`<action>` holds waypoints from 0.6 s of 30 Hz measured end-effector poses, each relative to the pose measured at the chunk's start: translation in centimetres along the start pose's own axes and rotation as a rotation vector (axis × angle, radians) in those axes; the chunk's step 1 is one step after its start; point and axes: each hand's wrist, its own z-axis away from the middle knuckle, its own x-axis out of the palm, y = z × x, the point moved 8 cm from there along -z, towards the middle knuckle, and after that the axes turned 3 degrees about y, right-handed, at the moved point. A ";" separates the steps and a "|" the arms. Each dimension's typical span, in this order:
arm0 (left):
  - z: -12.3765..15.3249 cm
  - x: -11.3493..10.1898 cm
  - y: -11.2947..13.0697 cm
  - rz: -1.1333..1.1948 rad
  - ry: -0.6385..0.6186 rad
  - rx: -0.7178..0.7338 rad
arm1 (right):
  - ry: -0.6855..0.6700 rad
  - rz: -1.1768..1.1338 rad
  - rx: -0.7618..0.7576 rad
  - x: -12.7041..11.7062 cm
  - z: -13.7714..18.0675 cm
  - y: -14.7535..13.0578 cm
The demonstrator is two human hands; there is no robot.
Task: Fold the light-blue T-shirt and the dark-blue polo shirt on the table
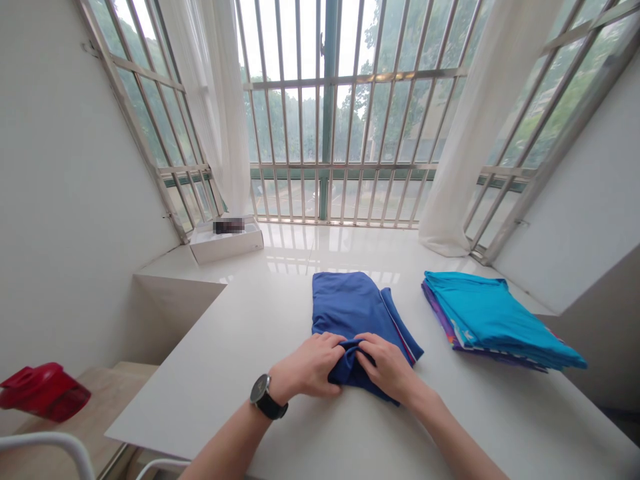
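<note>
- Both forearms come in from the bottom edge, with a black wristwatch [266,397] on the left wrist just behind the left hand
- left hand [310,368] has its fingers curled and knuckles up, pinching a bunched fold at the near edge of the blue garment [350,303]; it rests low on the white table [240,347]
- right hand [387,368] is just beside the left, fingertips nearly meeting it, closed on the same fold; thumb hidden by cloth
- blue garment lies flat on the table, partly folded, running away from the two grips toward the window; a striped band [400,328] shows along its edge on the right side of the grip
- stack of folded clothes [500,317], teal on top with purple and patterned layers under, sits well apart to the right of the right hand, not touching the blue garment
- white box [226,241] lies far beyond the left hand, up-left of the grip, on the sill; label blurred
- red object [44,393] is well off to the left of the left hand, lower than the table, on a wooden surface; cannot tell what it is
- white tube frame [55,441] is below-left of the left forearm, at the bottom corner
- barred window [325,133] and white curtains [220,100] are straight ahead past the garment, trees outside
</note>
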 end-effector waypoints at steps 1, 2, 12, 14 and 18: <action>-0.1 -0.1 0.1 -0.007 0.006 -0.007 | 0.010 0.008 0.002 0.0 0.0 0.0; -0.1 -0.2 0.1 -0.017 0.016 -0.017 | 0.017 0.014 0.004 0.0 0.0 0.0; -0.7 -1.4 -0.3 -0.095 0.184 -0.142 | 0.071 0.041 -0.010 -0.3 -0.1 -0.2; -0.7 -1.4 -0.3 -0.113 0.190 -0.144 | 0.079 0.041 -0.015 -0.3 -0.1 -0.2; -0.6 -1.2 -0.5 -0.116 0.217 -0.139 | 0.092 0.035 -0.019 -0.5 -0.1 -0.3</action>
